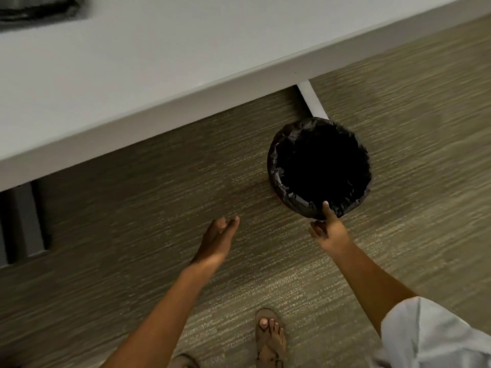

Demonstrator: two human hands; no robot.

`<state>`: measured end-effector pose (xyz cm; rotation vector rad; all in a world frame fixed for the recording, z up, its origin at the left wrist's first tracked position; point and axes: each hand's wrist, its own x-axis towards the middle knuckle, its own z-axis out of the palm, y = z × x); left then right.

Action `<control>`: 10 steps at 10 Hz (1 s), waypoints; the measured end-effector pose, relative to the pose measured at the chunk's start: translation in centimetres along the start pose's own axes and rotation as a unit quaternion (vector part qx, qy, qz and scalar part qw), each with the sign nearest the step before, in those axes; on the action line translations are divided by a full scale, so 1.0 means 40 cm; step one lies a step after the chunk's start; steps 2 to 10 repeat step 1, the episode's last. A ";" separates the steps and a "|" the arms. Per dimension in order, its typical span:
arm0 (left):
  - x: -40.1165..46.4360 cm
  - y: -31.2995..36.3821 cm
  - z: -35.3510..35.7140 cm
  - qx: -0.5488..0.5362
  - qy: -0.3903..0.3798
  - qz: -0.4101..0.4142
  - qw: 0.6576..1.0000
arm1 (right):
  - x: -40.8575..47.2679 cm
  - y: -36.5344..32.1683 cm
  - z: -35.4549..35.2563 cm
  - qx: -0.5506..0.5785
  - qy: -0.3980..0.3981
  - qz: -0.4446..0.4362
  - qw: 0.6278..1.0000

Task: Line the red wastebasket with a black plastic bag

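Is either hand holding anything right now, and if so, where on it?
The left hand holds nothing. The right hand pinches the black plastic bag at the wastebasket rim's near edge.

The black bag (279, 166) covers the wastebasket's rim and walls, so no red shows, and its inside is too dark to read. At eleven o'clock a dark crumpled thing (39, 7) on the white table (132, 75) is cut off by the top edge and blurred. At six o'clock a sandalled foot (271, 338) runs off the bottom edge.
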<state>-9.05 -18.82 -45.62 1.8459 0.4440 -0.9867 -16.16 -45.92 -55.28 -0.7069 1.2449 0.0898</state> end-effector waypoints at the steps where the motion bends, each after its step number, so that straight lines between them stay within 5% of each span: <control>1: -0.022 0.015 0.015 0.020 -0.015 -0.002 1.000 | -0.022 0.008 -0.019 -0.065 0.043 0.028 0.997; 10: -0.022 0.015 0.015 0.020 -0.015 -0.002 1.000 | -0.022 0.008 -0.019 -0.065 0.043 0.028 0.997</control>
